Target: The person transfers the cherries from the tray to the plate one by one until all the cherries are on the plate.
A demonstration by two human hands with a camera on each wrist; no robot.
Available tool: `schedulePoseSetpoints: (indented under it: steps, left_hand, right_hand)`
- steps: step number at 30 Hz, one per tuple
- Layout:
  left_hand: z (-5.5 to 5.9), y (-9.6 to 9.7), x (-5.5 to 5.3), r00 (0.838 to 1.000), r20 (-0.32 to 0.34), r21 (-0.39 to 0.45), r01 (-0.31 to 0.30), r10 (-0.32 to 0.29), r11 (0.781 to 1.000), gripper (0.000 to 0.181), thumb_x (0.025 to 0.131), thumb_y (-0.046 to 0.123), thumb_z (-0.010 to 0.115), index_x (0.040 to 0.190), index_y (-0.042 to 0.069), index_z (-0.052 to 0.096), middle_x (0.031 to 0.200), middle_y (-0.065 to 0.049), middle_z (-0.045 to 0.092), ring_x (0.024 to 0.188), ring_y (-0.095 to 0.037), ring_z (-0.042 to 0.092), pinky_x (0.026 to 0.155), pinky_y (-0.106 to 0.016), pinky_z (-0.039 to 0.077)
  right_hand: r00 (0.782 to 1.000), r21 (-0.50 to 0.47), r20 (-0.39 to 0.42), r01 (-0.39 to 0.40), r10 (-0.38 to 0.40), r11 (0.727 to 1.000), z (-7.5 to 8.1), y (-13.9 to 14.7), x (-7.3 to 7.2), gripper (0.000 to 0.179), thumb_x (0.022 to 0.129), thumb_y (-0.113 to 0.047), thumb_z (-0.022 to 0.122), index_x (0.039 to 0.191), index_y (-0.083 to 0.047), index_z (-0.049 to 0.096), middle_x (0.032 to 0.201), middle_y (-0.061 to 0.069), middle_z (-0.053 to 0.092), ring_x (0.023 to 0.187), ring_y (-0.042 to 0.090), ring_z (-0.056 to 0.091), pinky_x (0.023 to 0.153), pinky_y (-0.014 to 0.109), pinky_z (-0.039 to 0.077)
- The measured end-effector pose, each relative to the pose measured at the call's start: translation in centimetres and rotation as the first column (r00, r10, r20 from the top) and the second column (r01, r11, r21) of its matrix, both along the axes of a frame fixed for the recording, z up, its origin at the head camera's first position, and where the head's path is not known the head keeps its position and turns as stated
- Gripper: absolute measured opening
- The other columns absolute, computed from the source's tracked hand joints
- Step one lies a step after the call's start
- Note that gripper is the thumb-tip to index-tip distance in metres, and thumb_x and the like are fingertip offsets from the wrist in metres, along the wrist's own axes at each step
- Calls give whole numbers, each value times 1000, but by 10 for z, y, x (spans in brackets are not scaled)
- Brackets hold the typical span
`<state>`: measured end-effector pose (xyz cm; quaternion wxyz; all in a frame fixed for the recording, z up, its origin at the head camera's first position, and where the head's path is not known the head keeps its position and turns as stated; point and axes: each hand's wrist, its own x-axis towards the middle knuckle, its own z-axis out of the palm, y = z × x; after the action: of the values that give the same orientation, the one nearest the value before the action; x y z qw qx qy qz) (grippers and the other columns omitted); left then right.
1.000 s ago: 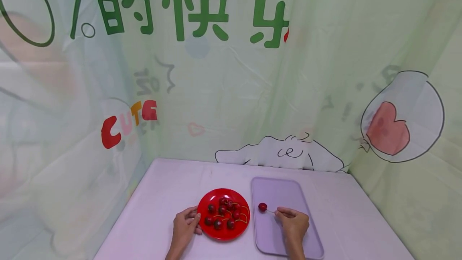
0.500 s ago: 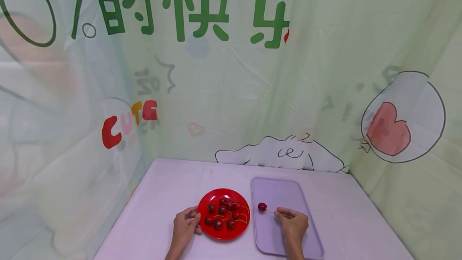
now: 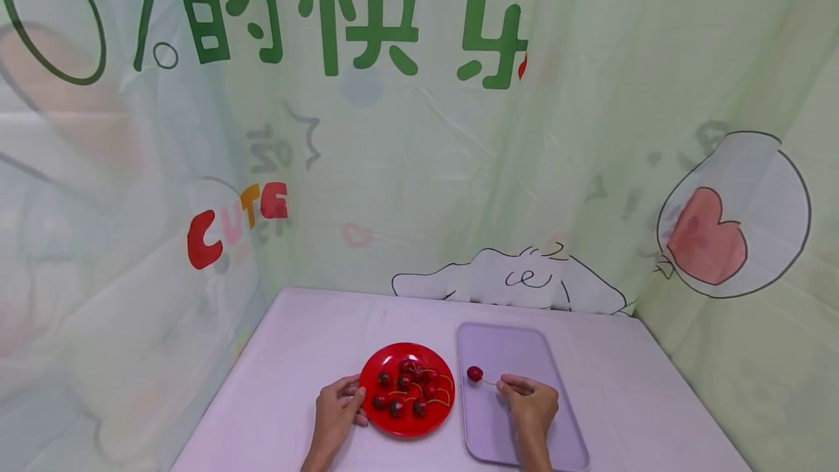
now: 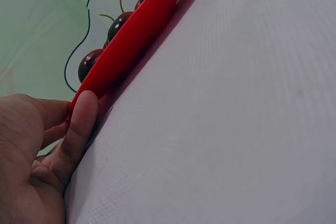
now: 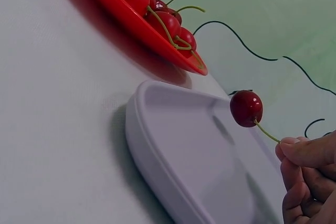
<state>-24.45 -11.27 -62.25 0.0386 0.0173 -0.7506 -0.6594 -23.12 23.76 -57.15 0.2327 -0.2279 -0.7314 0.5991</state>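
A red plate bearing several dark red cherries with green stems sits left of centre on the table. My left hand pinches its left rim between thumb and fingers, as the left wrist view confirms. Over the lilac tray, my right hand holds a single cherry by its thin stem, between thumb and forefinger. In the right wrist view that cherry hangs above the tray's floor, apart from it. The fingers behind the plate's edge are partly hidden.
The tray stands just right of the plate, its low raised rim facing the plate's side. A white table carries both. Printed pale green curtains enclose the back and sides.
The right hand and its cherry have drifted very slightly left over the tray. The left hand and plate look the same; the head view has shifted a touch.
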Motion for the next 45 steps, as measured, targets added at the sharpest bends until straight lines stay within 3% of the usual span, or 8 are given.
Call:
schedulePoseSetpoints:
  steps: [14,23,32,45]
  left_hand:
    - [-5,-1,-4,1000,8,8,9,-9,1000,41,105,4,71,143,-9,64,108,-17,73,60,-17,73,59,-31,68]
    - [5,0,0,1000,-12,31,15,-14,999,41,103,2,71,141,-11,65,109,-21,75,57,-16,72,56,-31,67]
    - [7,0,2,1000,-15,54,15,-14,998,42,103,1,72,141,-13,64,110,-22,73,58,-17,72,56,-33,67]
    - [4,-2,-1,1000,0,-2,3,-3,1000,41,104,4,72,142,-8,65,109,-17,74,59,-18,73,58,-30,67]
  right_hand:
    - [999,-56,-1,-41,41,998,4,-4,-8,16,83,7,88,97,10,83,78,11,82,63,0,70,58,11,56]
    - [996,-115,-45,-77,73,990,12,-12,-10,21,84,8,88,103,14,81,76,5,82,61,-3,72,61,11,59]
    - [993,-125,-33,-120,117,985,24,-21,-14,23,88,6,86,107,16,79,81,12,83,63,0,73,61,13,60]
    - [983,-142,-73,-178,169,974,25,-40,-23,24,87,5,87,107,16,80,85,14,84,64,-2,73,64,12,61]
